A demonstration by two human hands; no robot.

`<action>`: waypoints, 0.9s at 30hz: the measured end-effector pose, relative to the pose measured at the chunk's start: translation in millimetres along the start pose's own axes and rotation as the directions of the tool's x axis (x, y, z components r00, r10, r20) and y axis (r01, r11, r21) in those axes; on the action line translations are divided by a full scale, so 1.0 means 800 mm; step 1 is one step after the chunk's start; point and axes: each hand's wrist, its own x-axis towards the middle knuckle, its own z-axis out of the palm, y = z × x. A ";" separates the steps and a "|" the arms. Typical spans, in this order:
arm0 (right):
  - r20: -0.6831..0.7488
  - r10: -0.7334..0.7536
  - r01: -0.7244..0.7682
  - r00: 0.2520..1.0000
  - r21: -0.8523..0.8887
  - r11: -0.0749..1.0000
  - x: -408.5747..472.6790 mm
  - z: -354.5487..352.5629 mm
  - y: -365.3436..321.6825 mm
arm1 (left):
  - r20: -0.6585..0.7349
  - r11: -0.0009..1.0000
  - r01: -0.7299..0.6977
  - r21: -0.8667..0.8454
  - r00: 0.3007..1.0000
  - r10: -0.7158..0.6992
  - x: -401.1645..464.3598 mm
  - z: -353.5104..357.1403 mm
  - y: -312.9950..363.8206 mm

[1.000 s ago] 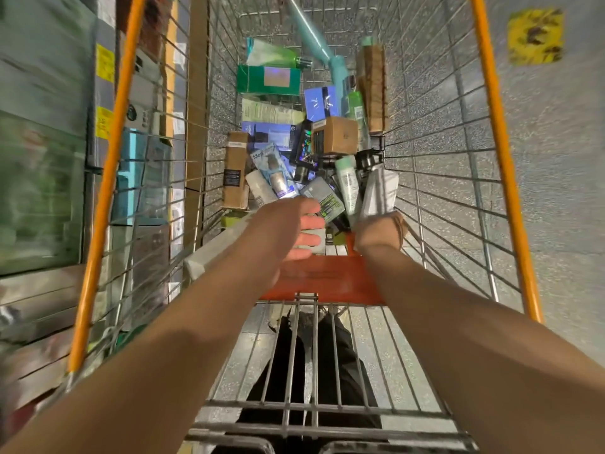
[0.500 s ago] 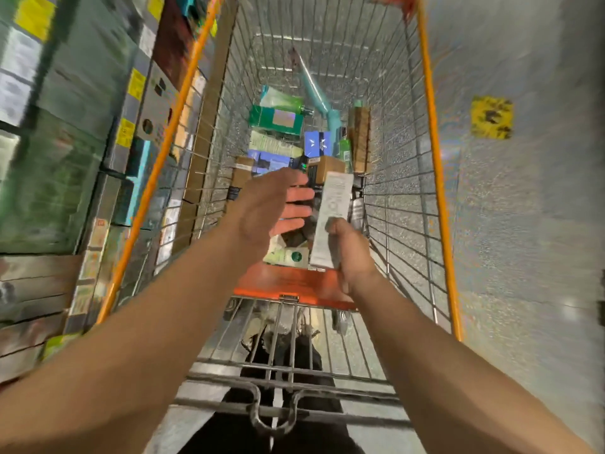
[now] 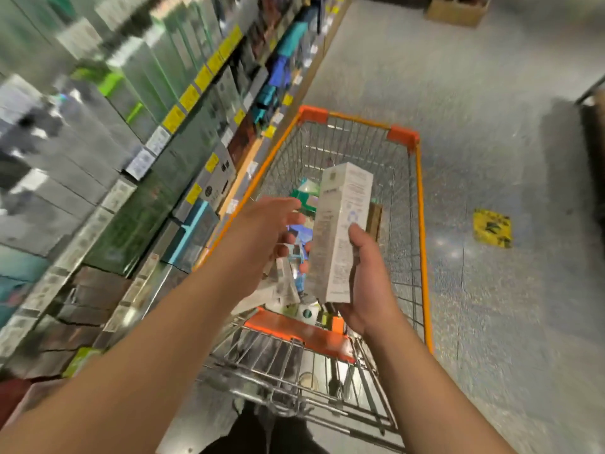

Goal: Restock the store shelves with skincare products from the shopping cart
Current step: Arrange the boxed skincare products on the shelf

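Head view looks down over your two bare forearms at a wire shopping cart with orange rim and corner caps (image 3: 422, 231), which fills the centre of the frame. Your right hand (image 3: 366, 283) grasps a tall white cardboard carton with fine grey print (image 3: 340, 231): the thumb lies up its right face and the palm cups its lower end, so the carton stands nearly upright, tilted slightly to the right, above the cart's basket. Your left hand (image 3: 265, 231) sits just left of the carton, fingers loosely spread and reaching toward it; it holds nothing, and whether the fingertips touch the carton you cannot tell, since blur hides the gap.

Below the hands, inside the basket, lie more skincare packs: a green box (image 3: 304, 193) near the far end, a blue pack (image 3: 299, 232) between your hands, a brown box (image 3: 375, 221) just right of the carton, and pale tubes and boxes (image 3: 284, 286) near the orange child-seat flap (image 3: 301, 332).

Store shelves with grey, green and teal boxes and yellow price tags (image 3: 183, 103) run along the left side of the frame, heavily blurred. A yellow floor sticker (image 3: 492, 227) lies on the speckled grey floor (image 3: 491, 306) at the right.
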 end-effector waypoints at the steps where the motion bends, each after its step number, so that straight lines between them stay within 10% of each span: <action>1: 0.024 0.002 -0.002 1.000 -0.022 1.000 -0.008 0.008 -0.009 | 0.017 1.000 -0.027 0.006 1.000 0.027 -0.011 -0.004 0.005; 10: 0.211 -0.052 0.071 0.976 -0.084 0.994 -0.062 0.081 -0.048 | 0.192 0.954 -0.292 0.066 0.942 0.275 -0.094 -0.033 0.045; 20: 0.315 -0.161 0.226 0.935 -0.184 0.957 -0.087 0.173 -0.035 | 0.028 0.904 -0.426 0.017 0.904 0.426 -0.159 -0.102 0.063; 27: 0.500 -0.383 0.597 0.777 -0.392 0.700 -0.119 0.252 0.006 | -0.174 0.897 -0.442 -0.026 0.885 0.431 -0.202 -0.195 0.059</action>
